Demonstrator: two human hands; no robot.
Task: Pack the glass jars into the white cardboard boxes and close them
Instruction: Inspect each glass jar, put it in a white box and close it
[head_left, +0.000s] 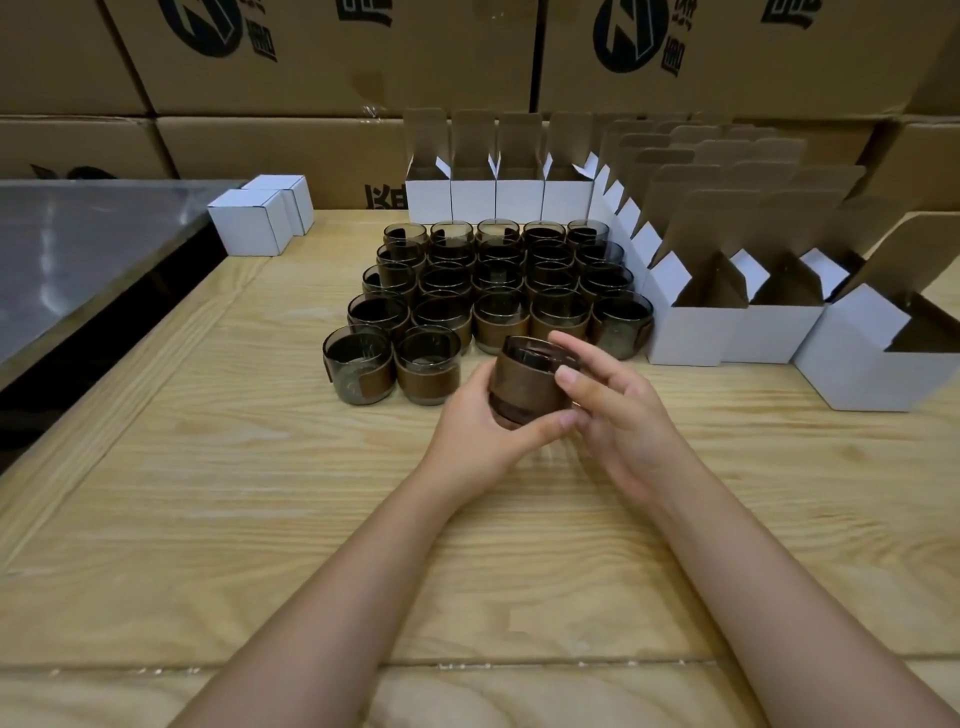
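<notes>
Held jar: one dark glass jar (524, 384) with a brown sleeve sits between both hands over the middle of the bench (260, 467), just in front of the jar block's near row, mouth up and a little tilted.
Left grip: the left grip (483, 431) wraps the jar from the left, thumb across the lower front, so it probably carries the weight.
Right grip: the right grip (618, 415) lays lightly bent fingers on the jar's right side and rim. Whether they clamp or merely steady it cannot be told from this angle.
Jar block: the remaining jars (498, 280) stand upright in tight rows toward the bench's far edge, touching one another, near ones easiest to reach.
Open boxes: white boxes (696, 332) with flaps raised line the right edge, and more (493, 200) stand along the far edge, mouths up and ready to receive a jar.
Closed boxes: two shut white boxes (252, 223) sit at the far left corner, apart from the jars, seemingly finished ones.
Step in hand: likely turning the jar for the nearest open box on the right.
Progress: early, judging by how many jars are unpacked.
</notes>
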